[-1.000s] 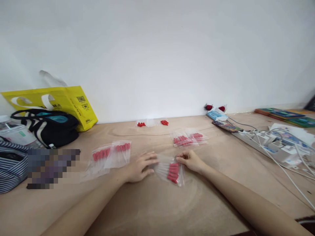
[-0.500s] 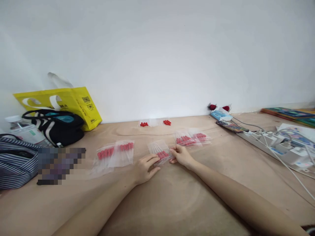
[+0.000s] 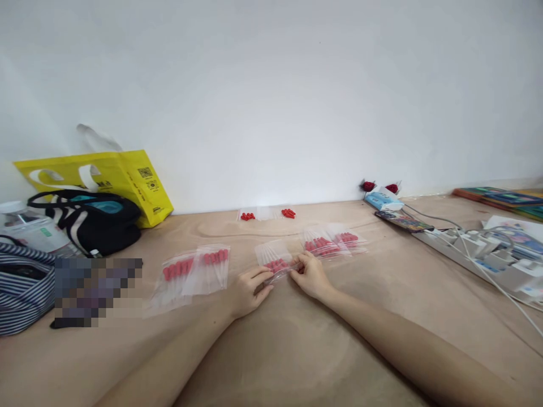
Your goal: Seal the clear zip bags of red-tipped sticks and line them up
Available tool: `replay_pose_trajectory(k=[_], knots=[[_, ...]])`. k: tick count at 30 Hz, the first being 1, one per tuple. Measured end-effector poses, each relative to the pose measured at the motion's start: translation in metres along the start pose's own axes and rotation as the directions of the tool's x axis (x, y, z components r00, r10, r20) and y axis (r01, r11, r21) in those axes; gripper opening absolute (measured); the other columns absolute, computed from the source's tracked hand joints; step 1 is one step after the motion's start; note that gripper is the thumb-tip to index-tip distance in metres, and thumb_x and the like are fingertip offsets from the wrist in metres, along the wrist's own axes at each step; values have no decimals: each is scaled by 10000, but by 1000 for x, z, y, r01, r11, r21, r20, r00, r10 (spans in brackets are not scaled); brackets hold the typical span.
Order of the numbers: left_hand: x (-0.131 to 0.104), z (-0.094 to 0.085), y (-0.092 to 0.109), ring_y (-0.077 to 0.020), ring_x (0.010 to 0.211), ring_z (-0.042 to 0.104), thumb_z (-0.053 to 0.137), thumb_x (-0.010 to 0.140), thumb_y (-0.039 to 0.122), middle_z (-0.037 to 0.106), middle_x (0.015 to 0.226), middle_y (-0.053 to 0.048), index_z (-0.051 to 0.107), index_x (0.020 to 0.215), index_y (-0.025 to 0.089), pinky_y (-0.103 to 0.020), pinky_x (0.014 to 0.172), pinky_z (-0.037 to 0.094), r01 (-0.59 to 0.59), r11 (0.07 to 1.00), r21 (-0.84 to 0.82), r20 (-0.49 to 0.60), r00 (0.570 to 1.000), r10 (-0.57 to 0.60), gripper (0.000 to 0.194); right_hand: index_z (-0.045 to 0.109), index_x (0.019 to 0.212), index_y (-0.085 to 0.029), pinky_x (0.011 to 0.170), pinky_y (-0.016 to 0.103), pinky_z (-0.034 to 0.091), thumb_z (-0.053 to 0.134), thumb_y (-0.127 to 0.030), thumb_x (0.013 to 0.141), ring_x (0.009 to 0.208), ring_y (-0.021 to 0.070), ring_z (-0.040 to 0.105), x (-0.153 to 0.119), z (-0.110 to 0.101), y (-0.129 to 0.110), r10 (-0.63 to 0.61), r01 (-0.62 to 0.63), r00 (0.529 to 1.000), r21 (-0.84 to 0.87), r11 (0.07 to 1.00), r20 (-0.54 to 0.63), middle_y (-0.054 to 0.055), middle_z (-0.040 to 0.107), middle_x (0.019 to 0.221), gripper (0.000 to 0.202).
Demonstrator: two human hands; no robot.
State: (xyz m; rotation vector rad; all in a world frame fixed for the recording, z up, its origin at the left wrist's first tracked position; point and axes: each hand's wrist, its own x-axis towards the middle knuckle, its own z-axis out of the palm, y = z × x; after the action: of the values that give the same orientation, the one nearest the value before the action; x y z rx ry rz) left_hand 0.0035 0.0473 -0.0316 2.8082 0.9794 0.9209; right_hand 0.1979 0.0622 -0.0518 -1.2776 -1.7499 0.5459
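Zip bag (image 3: 275, 259) of red-capped clear tubes lies on the tabletop (image 3: 297, 350) in the middle, caught between both hands. The left hand (image 3: 246, 289) rests on its near left corner with fingers pressed down on the plastic, and the right hand (image 3: 309, 275) pinches its right edge, fingers together on the film. This looks to me like the flattening or sealing stage, so the next move probably calls for a steady slide along the mouth while the other hand keeps the bag from creeping. The plastic is thin, clear and slightly crumpled, with the red caps bunched at the near end. Farther left sit two filled bags (image 3: 195, 271), farther right another pair (image 3: 333, 242). By the wall lie loose red caps (image 3: 288, 213), with a yellow bag (image 3: 127, 175) at far left.
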Motion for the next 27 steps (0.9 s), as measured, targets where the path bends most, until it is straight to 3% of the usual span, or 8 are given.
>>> replay_pose_trajectory(k=[5, 11, 16, 21, 24, 27], knots=[[-1, 0, -1, -158, 873, 598, 422, 810, 180, 626, 951, -66, 598, 927, 163, -288, 788, 506, -6, 1000, 27, -11, 1000, 7, 211, 590, 738, -165, 628, 251, 432, 444, -23, 653, 660, 135, 516, 0, -2, 4, -172, 170, 985, -123, 978, -3, 27, 541, 693, 221], [-2, 3, -4, -148, 829, 610, 398, 819, 169, 644, 898, -48, 618, 871, 177, -279, 760, 515, -34, 997, 72, -20, 999, 35, 226, 568, 1002, -192, 736, 292, 446, 393, -22, 702, 821, 165, 545, -6, -13, 9, -310, 320, 944, -81, 944, 116, 71, 580, 907, 386], [-1, 0, -2, -140, 796, 605, 409, 816, 165, 637, 872, -44, 596, 811, 171, -266, 731, 510, 10, 998, 60, -44, 999, -7, 187, 541, 1029, -206, 729, 286, 478, 432, -30, 674, 852, 156, 556, -5, -17, 11, -302, 292, 942, 82, 953, 150, 64, 562, 975, 411], [7, 8, 4, -161, 864, 574, 430, 801, 164, 614, 913, -52, 554, 910, 174, -303, 784, 485, 21, 998, 54, -81, 997, -16, 166, 468, 1068, -213, 721, 290, 501, 431, -70, 713, 798, 134, 587, -5, -9, 12, -256, 209, 951, 254, 944, 171, 46, 559, 913, 384], [14, 19, 6, -163, 874, 572, 400, 800, 124, 609, 936, -57, 541, 947, 175, -306, 781, 483, 21, 997, 73, -97, 995, -14, 210, 403, 1128, -226, 734, 281, 498, 426, -65, 719, 792, 120, 588, -7, -6, 10, -312, 230, 925, 333, 914, 218, 31, 553, 889, 440], [19, 27, 5, -159, 850, 579, 385, 805, 105, 618, 906, -56, 552, 906, 166, -293, 764, 482, 0, 997, 79, -114, 993, 9, 204, 398, 1147, -220, 701, 263, 495, 435, -47, 699, 758, 110, 575, -5, -7, 8, -351, 283, 913, 298, 912, 206, 39, 536, 918, 481]])
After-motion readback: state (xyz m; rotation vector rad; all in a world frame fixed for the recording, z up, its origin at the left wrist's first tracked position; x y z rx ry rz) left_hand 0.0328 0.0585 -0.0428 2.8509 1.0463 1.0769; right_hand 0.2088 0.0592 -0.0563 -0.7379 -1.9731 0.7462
